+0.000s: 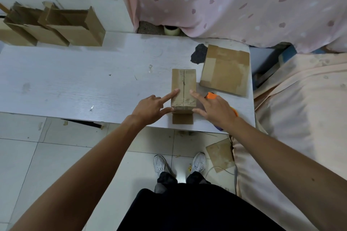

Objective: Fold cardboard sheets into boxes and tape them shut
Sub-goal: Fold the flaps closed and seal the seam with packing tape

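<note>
A small brown cardboard box [185, 82] stands on the white table [75, 80] near its front right corner. Its two top flaps meet in a centre seam, and one end flap [182, 119] lies flat on the table toward me. My left hand [148, 108] presses its index finger on the left top flap, with the thumb at the box's near edge. My right hand [214, 110] presses its index finger on the right top flap, thumb at the near right corner. An orange tape dispenser [211, 95] lies partly hidden under my right hand.
A flat cardboard sheet [225, 69] lies just right of the box, beside a dark patch [199, 53]. Several folded boxes [56, 28] stand at the back left. A tape roll [171, 30] sits behind the table. A peach-covered bed [300, 108] borders the table's right edge.
</note>
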